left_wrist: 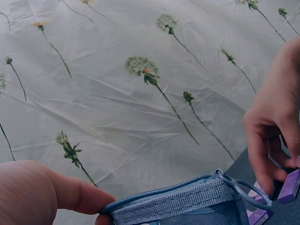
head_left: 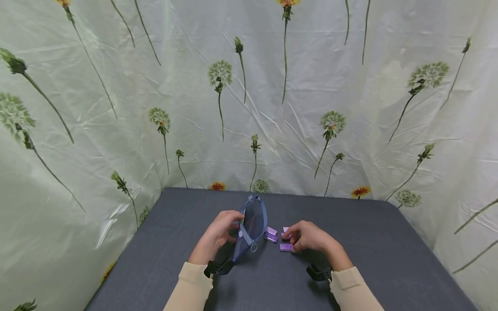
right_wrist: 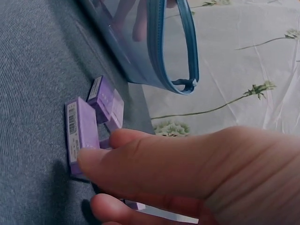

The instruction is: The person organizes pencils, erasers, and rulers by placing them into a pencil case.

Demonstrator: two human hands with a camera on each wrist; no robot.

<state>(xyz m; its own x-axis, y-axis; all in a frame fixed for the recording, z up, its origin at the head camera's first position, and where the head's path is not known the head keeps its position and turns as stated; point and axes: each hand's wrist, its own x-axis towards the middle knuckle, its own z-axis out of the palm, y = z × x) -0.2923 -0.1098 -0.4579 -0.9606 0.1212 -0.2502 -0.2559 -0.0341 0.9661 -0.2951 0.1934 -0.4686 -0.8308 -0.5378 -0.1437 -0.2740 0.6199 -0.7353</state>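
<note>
My left hand (head_left: 221, 231) holds a blue see-through zip pouch (head_left: 242, 247) by its rim. The pouch is tilted, its zipped mouth gaping towards the right; a ring pull (left_wrist: 255, 197) hangs from one end of the zip. Over several small purple boxes, my right hand (head_left: 310, 236) reaches down with thumb and fingers apart. Its thumb (right_wrist: 101, 164) overlaps the end of the nearest box (right_wrist: 82, 133), which has a barcode on its side. The index fingertip is by a box behind that one. Two more boxes (head_left: 271, 235) lie together beside the pouch.
A dark grey cloth-covered table (head_left: 186, 276) carries everything. Behind and around it hangs a pale curtain (head_left: 186, 86) printed with dandelions. Each wrist wears a black strap (head_left: 320, 273) below a cream sleeve.
</note>
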